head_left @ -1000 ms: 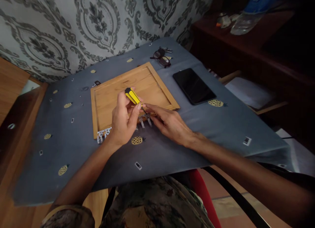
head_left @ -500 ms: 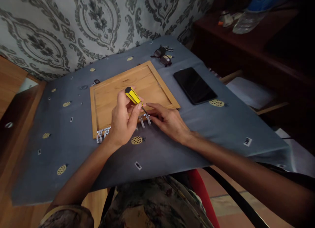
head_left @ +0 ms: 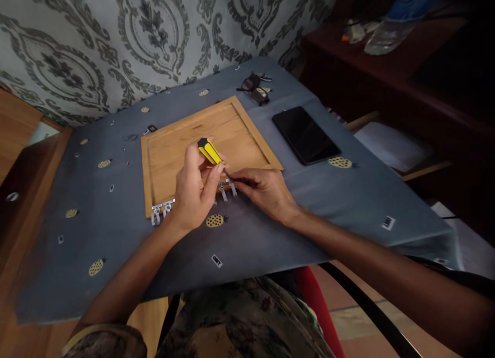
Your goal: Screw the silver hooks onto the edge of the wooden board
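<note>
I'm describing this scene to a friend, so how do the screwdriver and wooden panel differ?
The screwdriver is yellow and black; the wooden panel is light brown. The screwdriver is slim; the wooden panel is broad and far larger. The screwdriver tilts in the left hand; the wooden panel lies on the tablecloth.

Loads of room on the near left of the tabletop (head_left: 119,234). Right of the wooden board (head_left: 235,141) there's just a skinny gap before the black tablet (head_left: 305,135); sunglasses (head_left: 260,95) sit farther back, and both hands (head_left: 193,193) crowd the board's front edge.
</note>
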`<state>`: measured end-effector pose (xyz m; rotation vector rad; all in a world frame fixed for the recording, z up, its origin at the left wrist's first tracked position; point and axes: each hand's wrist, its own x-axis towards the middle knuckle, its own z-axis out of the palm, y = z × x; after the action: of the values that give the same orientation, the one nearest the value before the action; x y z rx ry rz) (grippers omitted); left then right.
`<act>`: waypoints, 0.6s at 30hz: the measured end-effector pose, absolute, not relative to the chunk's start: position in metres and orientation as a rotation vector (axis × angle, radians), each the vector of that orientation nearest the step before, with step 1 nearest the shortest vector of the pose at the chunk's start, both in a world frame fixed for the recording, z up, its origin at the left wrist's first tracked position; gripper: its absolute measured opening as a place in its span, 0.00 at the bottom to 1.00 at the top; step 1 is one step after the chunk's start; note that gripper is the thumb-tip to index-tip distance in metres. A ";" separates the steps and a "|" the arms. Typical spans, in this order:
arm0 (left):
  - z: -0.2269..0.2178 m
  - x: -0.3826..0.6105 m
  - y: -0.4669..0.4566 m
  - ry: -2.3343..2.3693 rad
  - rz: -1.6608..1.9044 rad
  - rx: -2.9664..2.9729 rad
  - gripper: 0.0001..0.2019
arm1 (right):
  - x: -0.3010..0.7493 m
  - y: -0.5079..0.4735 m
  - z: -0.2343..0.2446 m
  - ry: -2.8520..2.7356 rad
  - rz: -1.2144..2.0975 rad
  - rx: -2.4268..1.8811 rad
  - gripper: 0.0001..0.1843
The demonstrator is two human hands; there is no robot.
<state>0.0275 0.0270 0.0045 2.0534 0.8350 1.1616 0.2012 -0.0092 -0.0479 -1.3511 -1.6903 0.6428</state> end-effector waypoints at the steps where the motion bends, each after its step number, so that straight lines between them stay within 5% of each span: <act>1: 0.005 0.028 0.027 0.838 1.158 2.058 0.18 | 0.201 -0.009 -0.048 -1.690 0.643 -1.355 0.13; 18: 0.007 0.026 0.027 0.836 1.121 2.088 0.19 | 0.200 -0.006 -0.044 -1.682 0.664 -1.429 0.08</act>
<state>0.0258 0.0265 0.0072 2.0876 0.8356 1.1208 0.1997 -0.0057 -0.0443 -1.4294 -1.6816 0.6639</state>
